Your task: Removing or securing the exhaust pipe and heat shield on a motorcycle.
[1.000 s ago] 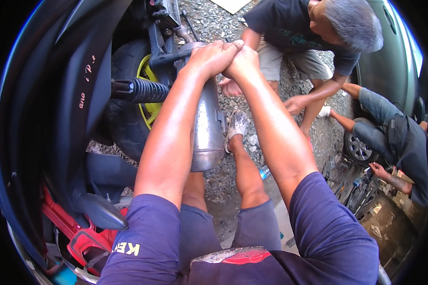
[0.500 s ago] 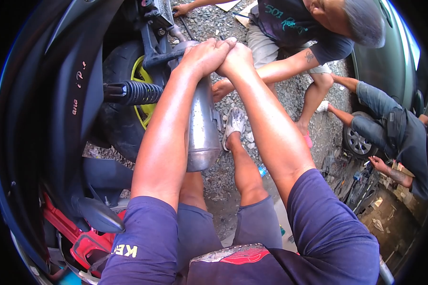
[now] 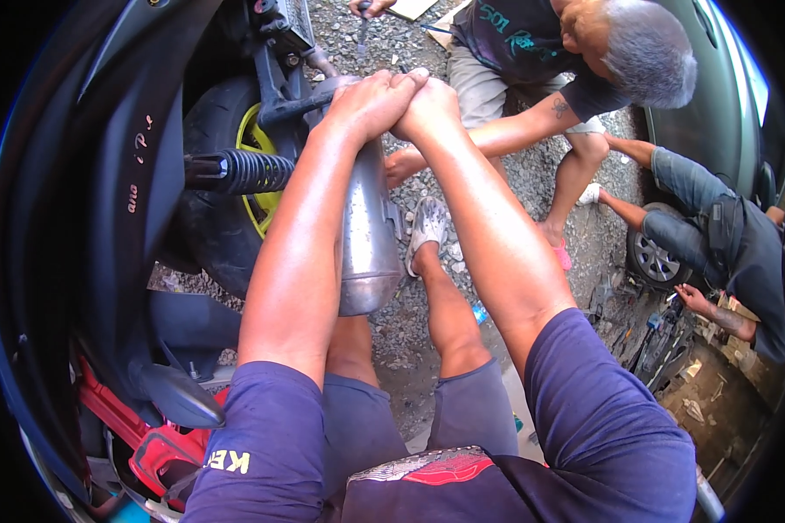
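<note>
A silver exhaust muffler [image 3: 368,253] hangs beside the rear wheel [image 3: 222,192] of a dark motorcycle, below my forearms. My left hand [image 3: 368,103] and my right hand [image 3: 429,106] meet over its upper end. They overlap at the fingers, which curl down around the metal; most fingertips are hidden. A co-worker's hand [image 3: 404,166] reaches to the muffler's side just below my right hand. That person's other hand, at the top edge, holds a slim dark tool [image 3: 363,33].
A black coil shock absorber [image 3: 244,171] sits left of my left forearm. Red bodywork [image 3: 161,449] is at lower left. On the gravel at right, another person [image 3: 715,253] sits by a green car [image 3: 706,96], near scattered tools [image 3: 658,336].
The co-worker's far hand has shifted right along the top edge, and its tool now points downward. That person's head has turned and lowered. My hands stay nearly still on the muffler.
</note>
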